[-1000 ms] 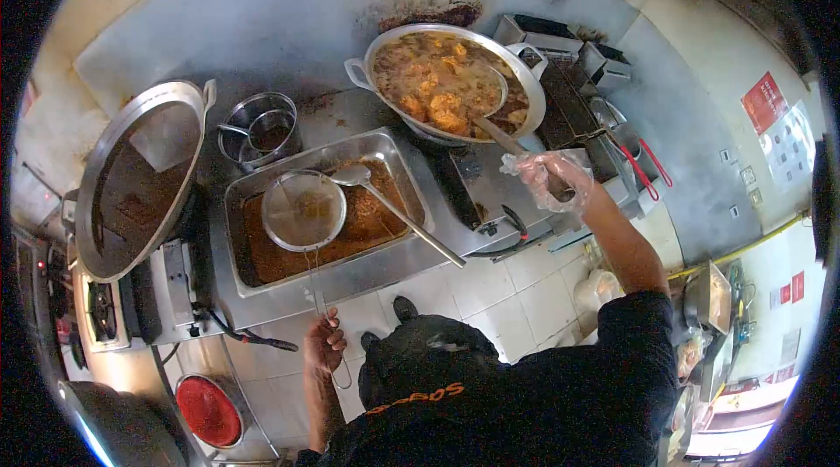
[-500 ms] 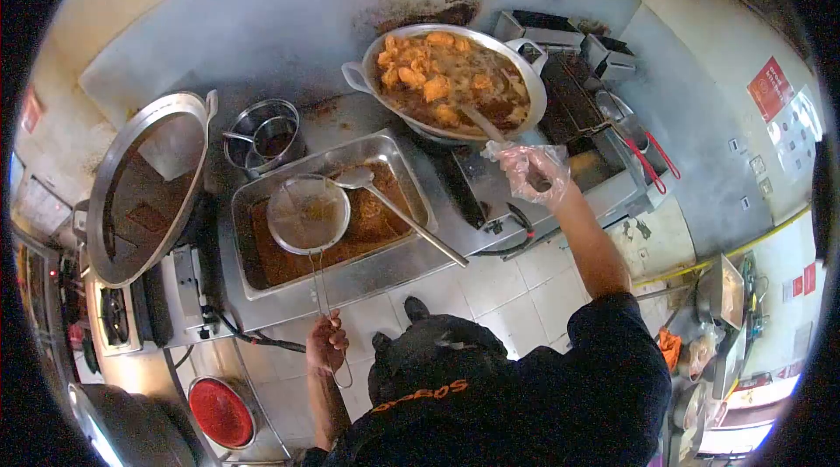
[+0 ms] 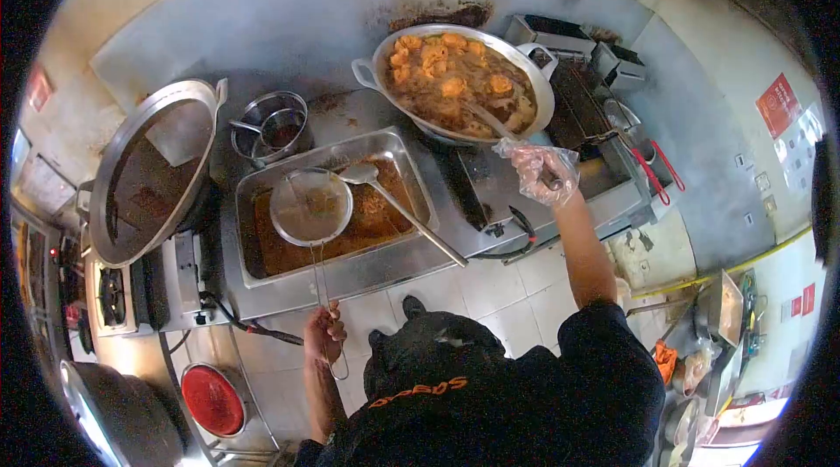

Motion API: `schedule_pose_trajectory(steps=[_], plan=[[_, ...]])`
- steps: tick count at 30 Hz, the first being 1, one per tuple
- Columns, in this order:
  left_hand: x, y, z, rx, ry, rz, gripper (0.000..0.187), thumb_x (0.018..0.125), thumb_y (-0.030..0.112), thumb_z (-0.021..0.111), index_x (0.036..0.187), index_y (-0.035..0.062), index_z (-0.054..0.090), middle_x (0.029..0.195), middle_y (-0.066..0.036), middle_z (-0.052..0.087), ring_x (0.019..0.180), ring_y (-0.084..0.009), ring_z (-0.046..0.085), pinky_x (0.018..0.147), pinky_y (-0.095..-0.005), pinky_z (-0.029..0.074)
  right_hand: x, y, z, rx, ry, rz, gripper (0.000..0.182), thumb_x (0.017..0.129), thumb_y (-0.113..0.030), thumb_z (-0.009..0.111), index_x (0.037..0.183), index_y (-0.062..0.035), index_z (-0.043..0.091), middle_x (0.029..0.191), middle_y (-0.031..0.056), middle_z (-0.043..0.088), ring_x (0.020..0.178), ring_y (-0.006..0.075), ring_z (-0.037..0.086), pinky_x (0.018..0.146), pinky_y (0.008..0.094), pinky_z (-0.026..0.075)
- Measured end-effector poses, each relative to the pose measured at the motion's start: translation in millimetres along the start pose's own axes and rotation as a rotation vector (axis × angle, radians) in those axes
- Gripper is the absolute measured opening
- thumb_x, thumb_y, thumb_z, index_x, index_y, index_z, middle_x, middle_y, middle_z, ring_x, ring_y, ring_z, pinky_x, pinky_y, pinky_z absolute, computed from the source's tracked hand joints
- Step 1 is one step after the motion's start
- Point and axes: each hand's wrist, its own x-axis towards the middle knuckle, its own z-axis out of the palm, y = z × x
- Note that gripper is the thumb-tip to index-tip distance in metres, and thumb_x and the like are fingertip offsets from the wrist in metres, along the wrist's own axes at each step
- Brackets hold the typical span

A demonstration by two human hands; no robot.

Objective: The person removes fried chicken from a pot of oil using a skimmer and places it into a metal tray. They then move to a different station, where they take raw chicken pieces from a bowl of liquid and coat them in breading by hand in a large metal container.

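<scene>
My left hand (image 3: 325, 333) is closed around the wire handle of a round mesh strainer (image 3: 311, 209). The strainer's bowl is over a steel tray (image 3: 423, 178) with brown, crumb-strewn liquid inside. My right hand (image 3: 542, 172), in a clear plastic glove, grips a long metal utensil (image 3: 490, 120); its far end is sunk in bubbling oil and I cannot make out its shape. Orange-brown fried pieces (image 3: 452, 87) float in that oil, mostly toward the far left of the big two-handled wok (image 3: 546, 98). A metal ladle (image 3: 360, 173) lies across the tray, its handle sticking out over the front edge.
Left of the tray stands another large pan (image 3: 214, 117) of dark oil. Behind the tray is a steel pot (image 3: 297, 105) with a smaller vessel inside. Fryer baskets with red handles (image 3: 649, 174) are at the right. A red round container (image 3: 213, 400) stands low at left.
The fried pieces have shifted in the oil, and one near the utensil is now less visible. The view has moved slightly. Both hands keep their grips, and the strainer stays over the tray.
</scene>
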Motion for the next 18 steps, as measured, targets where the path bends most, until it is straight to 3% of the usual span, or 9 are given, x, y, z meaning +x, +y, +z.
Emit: schedule_pose_trajectory(steps=[3, 5, 6, 8, 9, 13, 15, 16, 18], plan=[[-6.0, -2.7, 1.6, 0.007, 0.101, -0.004, 0.027, 0.089, 0.027, 0.042, 0.104, 0.0058, 0.05, 0.075, 0.001, 0.053, 0.049, -0.0049, 0.041, 0.042, -0.0186, 0.033, -5.0, -16.5, -9.6, 0.068, 0.158, -0.018, 0.039, 0.079, -0.009, 0.057, 0.111, 0.0081, 0.044, 0.076, 0.0039, 0.054, 0.058, 0.0075, 0.052, 0.05, 0.0183, 0.049], [-4.4, -1.9, -3.4, 0.009, 0.018, 0.003, 0.027, 0.089, 0.027, 0.043, 0.103, 0.0055, 0.051, 0.075, 0.001, 0.054, 0.05, -0.0048, 0.042, 0.042, -0.0186, 0.033, -7.9, -32.8, 4.0, -0.273, 0.374, 0.207, 0.03, 0.082, -0.014, 0.055, 0.105, 0.0041, 0.047, 0.07, 0.0003, 0.054, 0.049, 0.0071, 0.051, 0.047, 0.019, 0.048], [-5.6, -1.5, -1.4, 0.016, 0.016, 0.002, 0.027, 0.089, 0.027, 0.043, 0.103, 0.0055, 0.051, 0.075, 0.001, 0.054, 0.05, -0.0048, 0.042, 0.042, -0.0186, 0.033, -12.9, -31.7, 12.0, -0.269, 0.369, 0.201, 0.03, 0.082, -0.014, 0.055, 0.105, 0.0041, 0.047, 0.07, 0.0003, 0.054, 0.049, 0.0071, 0.051, 0.047, 0.019, 0.048], [-6.7, -2.1, 4.2, 0.036, 0.068, 0.019, 0.027, 0.088, 0.028, 0.044, 0.102, 0.0056, 0.051, 0.076, 0.001, 0.054, 0.049, -0.0047, 0.041, 0.042, -0.0184, 0.033, -20.8, -30.8, 27.7, -0.656, 0.525, 0.146, 0.023, 0.085, -0.017, 0.051, 0.1, 0.0004, 0.048, 0.064, -0.0031, 0.052, 0.042, 0.007, 0.048, 0.042, 0.0192, 0.046], [-5.3, -1.7, 1.5, 0.033, 0.061, 0.008, 0.027, 0.088, 0.028, 0.046, 0.101, 0.006, 0.052, 0.077, 0.001, 0.055, 0.048, -0.0049, 0.041, 0.043, -0.0183, 0.033, -14.3, -57.7, -8.7, -0.331, 0.411, 0.307, 0.02, 0.086, -0.017, 0.049, 0.097, -0.0008, 0.048, 0.064, -0.0031, 0.051, 0.044, 0.006, 0.048, 0.04, 0.0188, 0.043], [-3.7, -4.6, -4.5, 0.022, 0.051, -0.001, 0.026, 0.087, 0.028, 0.047, 0.101, 0.0065, 0.052, 0.077, 0.002, 0.055, 0.048, -0.005, 0.04, 0.042, -0.0185, 0.033, -9.9, -51.5, -24.5, -0.345, 0.398, 0.212, 0.025, 0.088, -0.016, 0.049, 0.103, 0.0039, 0.046, 0.068, -0.0048, 0.049, 0.045, 0.0032, 0.045, 0.037, 0.0145, 0.036], [-3.1, -4.9, -5.0, 0.068, 0.127, 0.037, 0.025, 0.087, 0.028, 0.047, 0.1, 0.007, 0.052, 0.076, 0.002, 0.055, 0.047, -0.005, 0.039, 0.042, -0.0188, 0.032, -2.2, -65.8, -66.3, -0.74, 0.179, 0.21, 0.028, 0.089, -0.02, 0.047, 0.102, 0.0046, 0.049, 0.068, -0.0034, 0.048, 0.047, 0.0048, 0.043, 0.043, 0.0154, 0.034], [-2.6, -4.6, -3.3, 0.068, 0.123, 0.04, 0.025, 0.087, 0.028, 0.047, 0.1, 0.007, 0.052, 0.076, 0.002, 0.055, 0.047, -0.005, 0.039, 0.042, -0.0188, 0.032, -6.7, -50.9, -49.3, -0.744, 0.176, 0.208, 0.028, 0.089, -0.02, 0.047, 0.102, 0.0046, 0.049, 0.068, -0.0034, 0.048, 0.047, 0.0048, 0.043, 0.043, 0.0154, 0.034], [-3.7, -3.7, 0.6, 0.123, 0.147, 0.024, 0.023, 0.087, 0.027, 0.047, 0.098, 0.0072, 0.052, 0.075, 0.002, 0.054, 0.047, -0.005, 0.039, 0.042, -0.0192, 0.032, -21.2, -11.3, -22.7, -1.418, -0.261, -0.42, 0.034, 0.09, -0.027, 0.045, 0.103, 0.0045, 0.052, 0.069, -0.0013, 0.047, 0.056, 0.0061, 0.043, 0.052, 0.0175, 0.036]])
